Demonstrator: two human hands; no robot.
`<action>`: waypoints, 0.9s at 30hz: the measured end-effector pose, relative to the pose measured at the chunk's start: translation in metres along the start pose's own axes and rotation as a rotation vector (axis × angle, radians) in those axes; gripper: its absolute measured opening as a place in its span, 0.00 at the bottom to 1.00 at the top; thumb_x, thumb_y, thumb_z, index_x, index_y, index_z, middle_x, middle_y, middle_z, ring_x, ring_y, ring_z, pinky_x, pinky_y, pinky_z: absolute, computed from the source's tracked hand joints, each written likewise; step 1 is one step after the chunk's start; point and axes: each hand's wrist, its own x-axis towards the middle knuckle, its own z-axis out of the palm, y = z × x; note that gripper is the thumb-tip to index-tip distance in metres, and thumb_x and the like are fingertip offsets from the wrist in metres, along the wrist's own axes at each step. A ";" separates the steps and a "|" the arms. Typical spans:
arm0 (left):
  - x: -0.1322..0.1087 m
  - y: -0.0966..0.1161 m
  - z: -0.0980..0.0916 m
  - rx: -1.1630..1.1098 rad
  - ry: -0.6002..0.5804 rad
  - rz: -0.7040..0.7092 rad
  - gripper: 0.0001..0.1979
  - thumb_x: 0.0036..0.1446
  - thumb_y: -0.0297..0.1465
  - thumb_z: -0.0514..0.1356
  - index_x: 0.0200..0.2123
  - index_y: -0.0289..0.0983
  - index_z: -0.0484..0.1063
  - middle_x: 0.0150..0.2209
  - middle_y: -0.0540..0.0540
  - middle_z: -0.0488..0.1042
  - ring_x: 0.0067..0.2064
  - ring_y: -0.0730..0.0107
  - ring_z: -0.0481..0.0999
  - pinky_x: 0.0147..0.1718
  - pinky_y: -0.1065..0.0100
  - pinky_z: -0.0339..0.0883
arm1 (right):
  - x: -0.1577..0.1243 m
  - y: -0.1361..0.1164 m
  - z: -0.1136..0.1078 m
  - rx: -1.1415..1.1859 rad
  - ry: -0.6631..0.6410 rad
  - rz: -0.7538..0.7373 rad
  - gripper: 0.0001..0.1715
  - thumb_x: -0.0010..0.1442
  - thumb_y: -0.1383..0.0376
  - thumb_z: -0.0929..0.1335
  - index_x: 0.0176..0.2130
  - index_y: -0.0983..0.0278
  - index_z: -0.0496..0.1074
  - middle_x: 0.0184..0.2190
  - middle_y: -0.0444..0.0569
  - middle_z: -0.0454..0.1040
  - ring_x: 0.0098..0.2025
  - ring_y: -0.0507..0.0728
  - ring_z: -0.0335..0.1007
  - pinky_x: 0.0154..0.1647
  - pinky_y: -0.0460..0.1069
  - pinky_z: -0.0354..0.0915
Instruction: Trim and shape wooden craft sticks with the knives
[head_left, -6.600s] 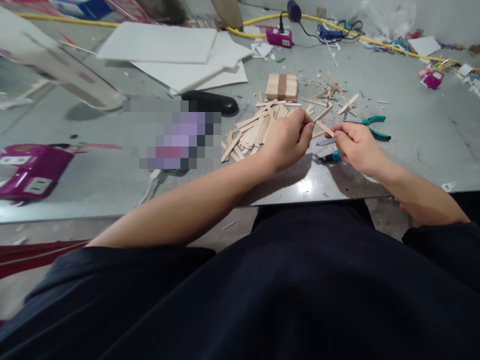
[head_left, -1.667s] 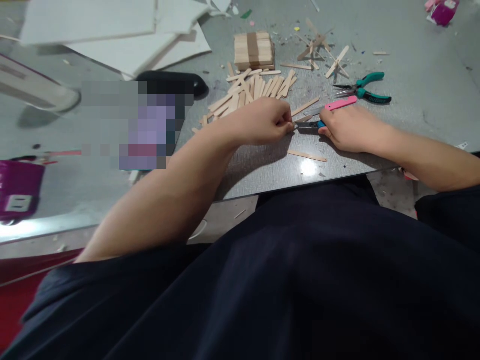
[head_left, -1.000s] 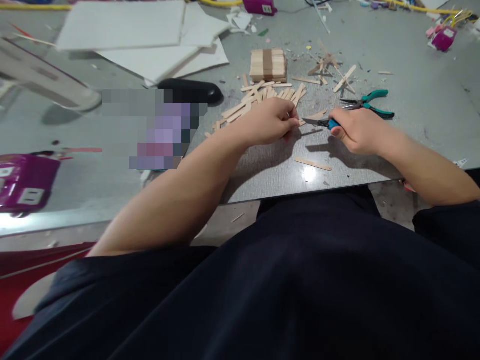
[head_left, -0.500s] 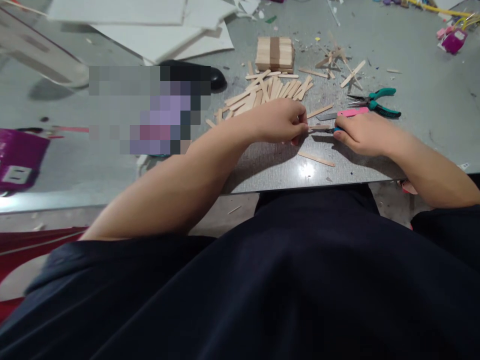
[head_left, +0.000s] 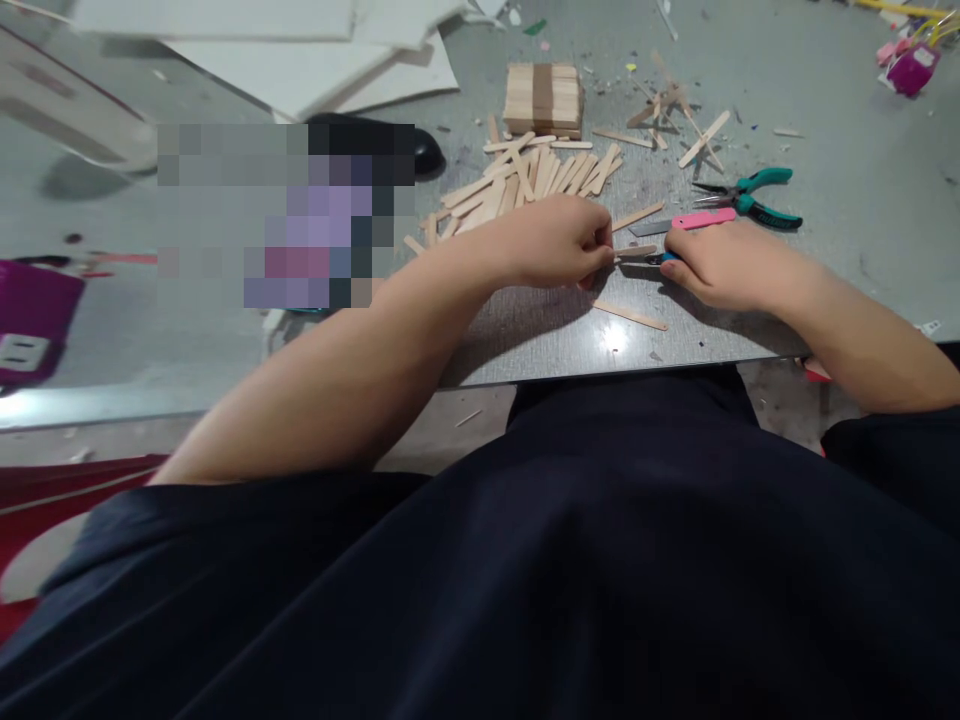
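My left hand [head_left: 574, 240] is closed in a pinch on the end of a wooden craft stick [head_left: 636, 250], which points right. Wrapped around a blue-handled tool [head_left: 670, 258] with slim metal jaws is my right hand [head_left: 720, 262]. The jaws lie along the stick, close to my left fingertips; whether they are scissors or pliers is unclear, as my fingers hide most of the handle. A pink-handled knife [head_left: 701, 219] lies just beyond my right hand. Another craft stick [head_left: 630, 315] rests nearer the table edge.
Beyond my left hand spreads a pile of craft sticks [head_left: 555, 175], with a banded stack [head_left: 544, 100] behind it. Green-handled pliers [head_left: 765, 200] lie at the right. Crossed sticks [head_left: 705, 140] and scraps are farther back. White boards [head_left: 315, 75] lie at the back left.
The view has shifted slightly, so the table things appear a little farther left and higher. Both hands keep their holds with hardly any movement.
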 end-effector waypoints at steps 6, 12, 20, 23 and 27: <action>-0.003 0.000 -0.002 0.033 -0.004 0.036 0.13 0.73 0.37 0.68 0.52 0.44 0.92 0.33 0.49 0.89 0.42 0.57 0.89 0.53 0.61 0.77 | 0.001 0.000 0.002 -0.010 0.010 -0.013 0.34 0.91 0.46 0.60 0.68 0.62 0.85 0.59 0.65 0.93 0.52 0.72 0.85 0.47 0.60 0.62; -0.001 -0.005 0.002 0.076 0.043 0.064 0.11 0.71 0.36 0.68 0.48 0.44 0.92 0.30 0.47 0.85 0.47 0.50 0.91 0.56 0.58 0.76 | 0.001 -0.004 -0.001 -0.011 -0.034 0.021 0.36 0.90 0.47 0.60 0.72 0.62 0.85 0.59 0.67 0.93 0.53 0.76 0.86 0.46 0.62 0.64; 0.006 -0.005 0.008 0.159 0.086 0.046 0.14 0.71 0.35 0.68 0.53 0.42 0.92 0.39 0.42 0.88 0.55 0.44 0.91 0.57 0.56 0.77 | -0.001 -0.012 0.003 -0.074 0.006 0.013 0.36 0.92 0.50 0.60 0.75 0.68 0.82 0.60 0.72 0.92 0.54 0.76 0.87 0.46 0.61 0.61; 0.004 -0.003 0.007 0.179 0.065 0.040 0.16 0.71 0.35 0.67 0.56 0.42 0.93 0.43 0.40 0.90 0.57 0.42 0.91 0.58 0.56 0.78 | -0.003 -0.015 0.005 -0.035 0.010 0.027 0.35 0.93 0.48 0.61 0.74 0.67 0.82 0.59 0.72 0.92 0.54 0.78 0.88 0.47 0.61 0.63; 0.000 -0.003 0.003 0.167 0.050 0.041 0.16 0.71 0.35 0.67 0.56 0.41 0.92 0.43 0.40 0.89 0.55 0.44 0.91 0.56 0.56 0.77 | -0.003 -0.017 0.008 -0.001 0.020 0.051 0.34 0.93 0.49 0.62 0.74 0.68 0.81 0.59 0.75 0.91 0.55 0.79 0.88 0.49 0.61 0.66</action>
